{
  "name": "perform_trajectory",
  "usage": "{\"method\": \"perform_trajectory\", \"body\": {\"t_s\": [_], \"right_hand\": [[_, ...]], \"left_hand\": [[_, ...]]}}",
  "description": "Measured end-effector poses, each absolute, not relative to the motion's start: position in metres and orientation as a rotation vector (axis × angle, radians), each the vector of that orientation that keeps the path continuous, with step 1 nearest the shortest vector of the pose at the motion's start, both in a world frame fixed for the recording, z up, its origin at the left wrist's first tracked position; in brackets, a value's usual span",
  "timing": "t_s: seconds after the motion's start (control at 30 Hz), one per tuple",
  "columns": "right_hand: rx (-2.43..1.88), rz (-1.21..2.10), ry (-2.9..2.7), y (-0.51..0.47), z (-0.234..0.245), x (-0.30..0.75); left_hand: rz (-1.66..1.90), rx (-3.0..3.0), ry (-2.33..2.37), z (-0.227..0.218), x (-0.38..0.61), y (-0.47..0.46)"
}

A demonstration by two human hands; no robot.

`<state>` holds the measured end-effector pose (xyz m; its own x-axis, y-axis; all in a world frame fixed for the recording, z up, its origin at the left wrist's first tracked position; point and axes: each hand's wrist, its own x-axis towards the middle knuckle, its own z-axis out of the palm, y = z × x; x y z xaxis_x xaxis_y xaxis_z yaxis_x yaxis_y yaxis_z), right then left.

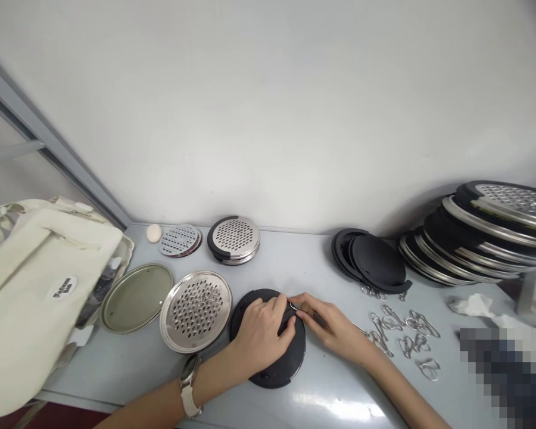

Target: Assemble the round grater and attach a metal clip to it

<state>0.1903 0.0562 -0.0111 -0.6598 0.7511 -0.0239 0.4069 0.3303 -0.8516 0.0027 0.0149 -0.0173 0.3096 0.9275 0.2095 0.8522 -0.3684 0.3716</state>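
A round black plastic base (290, 357) lies on the table in front of me. My left hand (262, 335), wearing a watch on its wrist, presses on it with curled fingers gripping a raised part near its upper right. At that spot my right hand (333, 328) pinches a small metal wire clip (293, 307) against the base. Fingers hide part of the clip, so I cannot tell how far it is seated. Just left of the base is a round metal grater plate (196, 313) with a raised rim.
Several loose wire clips (402, 333) lie to the right. Behind are black plastic parts (377, 262), a tall grater stack (486, 238) and a smaller grater stack (236, 238). Leftward sit perforated discs (178, 240), a greenish round lid (136, 298) and a cream bag (49, 286).
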Motion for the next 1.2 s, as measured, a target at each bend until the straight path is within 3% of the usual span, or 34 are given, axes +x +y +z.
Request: {"method": "perform_trajectory", "body": {"t_s": [1.2], "right_hand": [[-1.04,1.229,-2.26,0.0551,-0.0106,0.1913]], "left_hand": [[0.588,2.415,1.616,-0.0154,0.0026,0.0132]]}}
